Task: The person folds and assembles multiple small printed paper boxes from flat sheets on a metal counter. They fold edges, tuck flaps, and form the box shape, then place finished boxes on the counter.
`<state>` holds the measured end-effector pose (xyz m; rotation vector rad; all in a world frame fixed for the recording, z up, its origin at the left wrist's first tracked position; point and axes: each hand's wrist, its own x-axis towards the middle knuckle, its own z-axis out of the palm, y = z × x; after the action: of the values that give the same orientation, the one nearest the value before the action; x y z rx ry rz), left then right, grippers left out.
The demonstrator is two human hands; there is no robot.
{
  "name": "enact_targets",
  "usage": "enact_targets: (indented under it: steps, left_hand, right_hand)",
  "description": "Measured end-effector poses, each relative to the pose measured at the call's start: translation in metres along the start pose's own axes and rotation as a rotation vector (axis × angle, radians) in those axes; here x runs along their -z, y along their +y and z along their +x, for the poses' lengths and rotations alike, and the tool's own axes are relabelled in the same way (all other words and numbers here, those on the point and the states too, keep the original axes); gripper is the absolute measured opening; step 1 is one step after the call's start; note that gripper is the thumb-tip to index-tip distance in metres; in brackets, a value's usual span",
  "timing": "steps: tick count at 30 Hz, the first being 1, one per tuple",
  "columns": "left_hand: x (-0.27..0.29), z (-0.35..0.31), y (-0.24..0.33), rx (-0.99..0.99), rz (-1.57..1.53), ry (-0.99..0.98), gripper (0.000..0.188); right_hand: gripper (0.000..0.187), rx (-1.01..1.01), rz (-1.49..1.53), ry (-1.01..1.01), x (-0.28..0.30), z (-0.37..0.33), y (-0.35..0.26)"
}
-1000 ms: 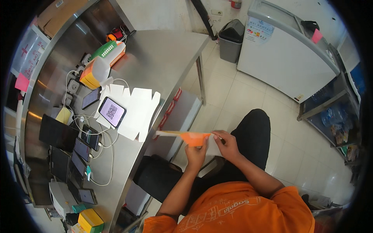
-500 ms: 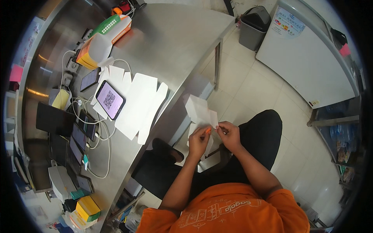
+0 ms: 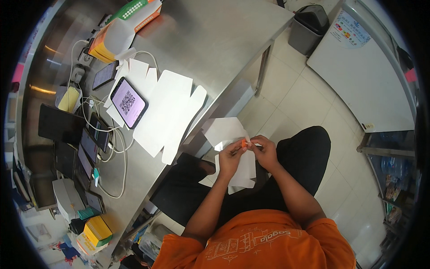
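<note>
In front of my lap is a white cardboard sheet, cut and creased like a flattened box, with its lower part hanging below my hands. My left hand is closed on a small orange object at the sheet's edge; its kind is too small to make out. Close beside it, my right hand pinches the sheet's edge with thumb and forefinger, fingertips almost touching the left ones. Both hands partly cover the sheet's middle.
To my left, a steel table carries more white cardboard with a lit phone on it. Several phones, white cables, an orange-and-white carton and a yellow box lie around. A grey bin and white freezer stand beyond.
The view has shifted a little. The cardboard has turned and tilted, so its lower part shows more below my hands. My hands stay close together at its edge.
</note>
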<state>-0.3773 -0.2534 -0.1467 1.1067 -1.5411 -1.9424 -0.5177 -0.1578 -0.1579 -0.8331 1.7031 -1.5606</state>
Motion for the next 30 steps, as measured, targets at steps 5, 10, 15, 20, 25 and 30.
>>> enact_targets:
  steps: [5,10,15,20,25,30]
  left_hand:
    - [0.008,0.001,-0.003,-0.006,-0.074,-0.006,0.031]
    - [0.012,0.002,-0.001,0.018,-0.085,-0.033,0.029]
    - [0.014,0.002,-0.006,-0.011,-0.071,-0.044,0.026]
    - [0.017,0.008,-0.009,0.034,-0.198,0.030,0.023]
    - [0.013,0.009,-0.008,0.036,-0.278,0.130,0.024]
    - [0.016,0.010,-0.014,-0.079,-0.002,0.193,0.014]
  right_hand:
    - [0.015,-0.050,0.013,-0.062,-0.002,0.003,0.000]
    - [0.015,-0.015,-0.071,-0.118,-0.001,0.004,-0.001]
    - [0.016,-0.027,-0.064,-0.140,-0.002,0.004,0.002]
    - [0.018,-0.150,0.017,-0.174,-0.006,0.003,0.000]
    - [0.023,0.082,-0.004,-0.224,-0.014,0.001,-0.004]
    - [0.029,0.080,-0.020,-0.195,-0.017,0.001,-0.006]
